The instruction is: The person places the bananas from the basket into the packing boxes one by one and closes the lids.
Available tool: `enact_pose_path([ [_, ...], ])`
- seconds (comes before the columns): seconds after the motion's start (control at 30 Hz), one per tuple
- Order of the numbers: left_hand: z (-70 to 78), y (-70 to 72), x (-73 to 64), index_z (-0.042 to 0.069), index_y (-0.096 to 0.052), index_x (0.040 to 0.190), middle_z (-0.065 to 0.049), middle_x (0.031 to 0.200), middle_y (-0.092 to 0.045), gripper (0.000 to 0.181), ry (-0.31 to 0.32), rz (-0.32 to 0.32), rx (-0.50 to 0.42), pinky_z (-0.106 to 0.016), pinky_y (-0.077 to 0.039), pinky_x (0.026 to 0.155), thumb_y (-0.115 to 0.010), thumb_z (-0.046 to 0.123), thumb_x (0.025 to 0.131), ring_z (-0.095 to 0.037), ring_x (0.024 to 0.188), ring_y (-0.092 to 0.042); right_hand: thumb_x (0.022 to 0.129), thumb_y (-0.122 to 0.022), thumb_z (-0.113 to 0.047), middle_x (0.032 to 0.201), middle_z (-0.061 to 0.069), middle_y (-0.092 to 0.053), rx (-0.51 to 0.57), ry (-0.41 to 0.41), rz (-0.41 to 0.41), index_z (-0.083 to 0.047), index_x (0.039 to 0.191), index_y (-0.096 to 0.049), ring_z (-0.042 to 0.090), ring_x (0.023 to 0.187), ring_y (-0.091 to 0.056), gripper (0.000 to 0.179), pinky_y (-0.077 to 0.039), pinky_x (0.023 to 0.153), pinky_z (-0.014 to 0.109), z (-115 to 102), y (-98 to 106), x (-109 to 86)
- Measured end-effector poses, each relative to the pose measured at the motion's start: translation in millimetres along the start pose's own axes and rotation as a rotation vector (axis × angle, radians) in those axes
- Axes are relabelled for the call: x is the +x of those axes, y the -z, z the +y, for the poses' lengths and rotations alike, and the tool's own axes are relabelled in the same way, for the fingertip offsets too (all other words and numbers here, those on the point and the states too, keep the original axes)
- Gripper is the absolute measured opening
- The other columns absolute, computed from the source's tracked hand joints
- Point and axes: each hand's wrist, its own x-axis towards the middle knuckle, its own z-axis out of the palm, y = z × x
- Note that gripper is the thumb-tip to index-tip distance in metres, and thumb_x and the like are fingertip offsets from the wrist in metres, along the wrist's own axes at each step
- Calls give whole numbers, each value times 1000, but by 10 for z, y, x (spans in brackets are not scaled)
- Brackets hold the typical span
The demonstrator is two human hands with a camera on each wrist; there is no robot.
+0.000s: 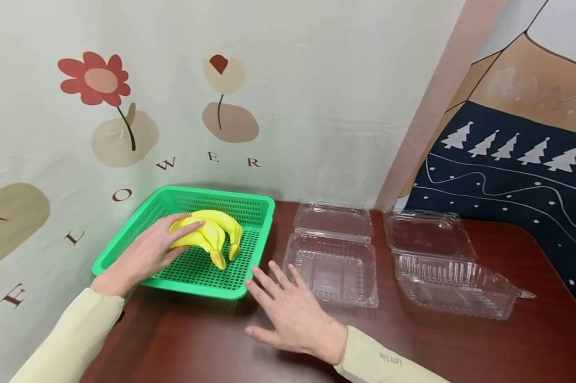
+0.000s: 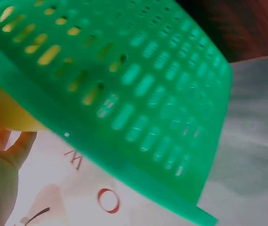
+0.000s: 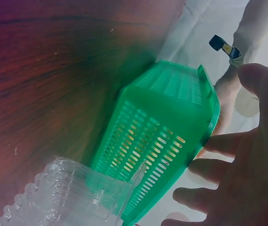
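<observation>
Inside the green basket (image 1: 199, 291), yellow bananas (image 1: 211, 231) lie with their stem ends toward the near right. My left hand (image 1: 149, 247) reaches over the basket's left side and holds the nearer bananas, thumb on the near side and fingers across the top. The left wrist view shows its fingers against a yellow banana (image 2: 7, 108) above the basket rim. My right hand (image 1: 299, 316) is spread with straight fingers and holds nothing. It hovers between the basket's near right corner and an opened clear plastic clamshell box (image 1: 333, 266).
A second clear clamshell box (image 1: 455, 287) stands farther right with its lid folded back. Both boxes sit on the dark red wooden table (image 1: 192, 335). Behind the basket hangs a pale cloth (image 1: 316, 106) with printed flowers; a dark printed cloth (image 1: 503, 175) covers the right side.
</observation>
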Motion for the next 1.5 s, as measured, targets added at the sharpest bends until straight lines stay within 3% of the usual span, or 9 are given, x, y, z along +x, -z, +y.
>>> enact_pose_path([
  [0.3,223,82,168,23,-63,143,-24,134,-59,61,35,130,53,-62,-49,84,-32,61,107,-45,115,-57,98,-43,-74,169,4,-28,10,-19,7,-21,161,-39,36,153,-30,82,-31,117,62,7,37,-85],
  [0.63,493,105,533,24,-65,142,-26,135,-59,52,9,216,18,-63,-49,81,-39,53,107,-47,117,-56,96,-49,-72,171,2,-25,47,-152,48,-22,161,-39,36,154,-28,83,-26,119,63,250,317,-246],
  [0.77,610,111,683,24,-65,142,-25,136,-58,42,-2,241,6,-64,-49,85,-69,32,101,-46,120,-56,95,-53,-71,170,2,-27,46,-189,75,-21,161,-41,36,154,-29,83,-26,119,62,343,351,-352],
  [0.9,720,99,827,24,-66,141,-24,136,-59,68,-16,274,-4,-63,-49,84,-87,6,79,-45,120,-56,95,-54,-70,169,3,-29,35,-213,86,-21,160,-42,36,154,-29,83,-27,119,63,414,353,-445],
  [0.97,772,86,883,24,-66,140,-24,136,-59,70,-24,281,-6,-63,-50,83,-89,4,76,-45,119,-56,95,-54,-71,169,2,-29,27,-226,87,-21,160,-42,35,154,-28,83,-27,119,63,440,355,-483],
  [1.0,794,79,906,24,-66,140,-24,136,-58,64,-29,279,-6,-63,-50,83,-87,9,82,-44,119,-57,95,-54,-71,169,3,-30,23,-231,90,-21,160,-42,36,153,-29,83,-28,118,63,452,359,-501],
  [1.2,942,42,1023,25,-66,140,-24,135,-59,63,-40,267,-23,-62,-51,83,-88,14,83,-43,117,-59,94,-54,-72,169,3,-31,21,-275,93,-20,159,-44,36,154,-29,84,-29,117,63,539,384,-602],
  [1.23,971,34,1043,25,-66,140,-23,135,-59,68,-42,269,-31,-62,-51,84,-90,9,77,-43,117,-59,94,-54,-72,169,4,-31,21,-282,94,-21,159,-44,36,154,-28,83,-29,118,63,557,384,-620],
  [1.5,1189,-46,1177,23,-68,138,-23,133,-61,66,-71,291,-100,-61,-51,89,-90,6,77,-44,117,-59,95,-53,-72,167,7,-33,-4,-337,109,-16,157,-47,37,154,-27,84,-30,118,62,711,365,-778],
])
